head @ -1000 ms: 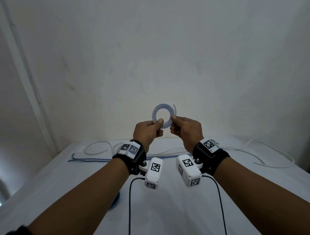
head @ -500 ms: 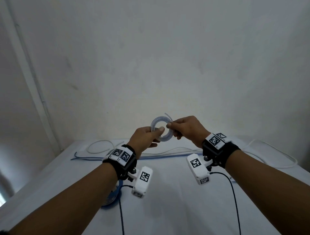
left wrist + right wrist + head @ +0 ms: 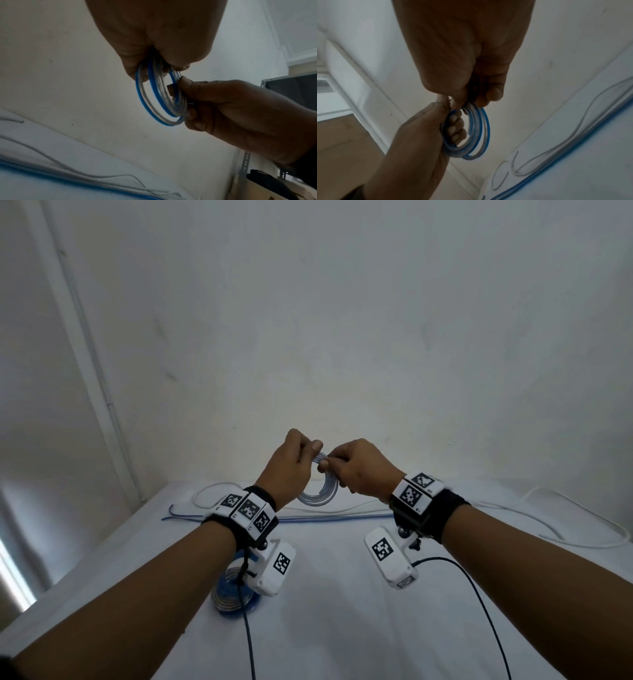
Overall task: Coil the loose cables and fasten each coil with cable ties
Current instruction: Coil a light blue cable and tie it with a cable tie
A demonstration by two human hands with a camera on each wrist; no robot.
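A small coil of blue-and-clear cable [image 3: 317,497] [image 3: 154,100] [image 3: 476,135] hangs in the air above the white table [image 3: 342,628]. My left hand [image 3: 294,463] [image 3: 154,47] grips the coil's top with curled fingers. My right hand [image 3: 356,470] [image 3: 471,83] pinches the same coil from the right side, thumb and fingers curled round its strands. The coil's lower half shows below both hands. No cable tie is visible in any view.
A finished blue coil [image 3: 233,594] lies on the table under my left wrist. Loose white cable [image 3: 565,529] and a long blue cable [image 3: 308,518] trail along the back edge by the wall. A metal rack [image 3: 248,162] stands at the right.
The coil was held upright above my fingertips; both hands have turned over and lowered, so the coil now hangs below them, nearer the table.
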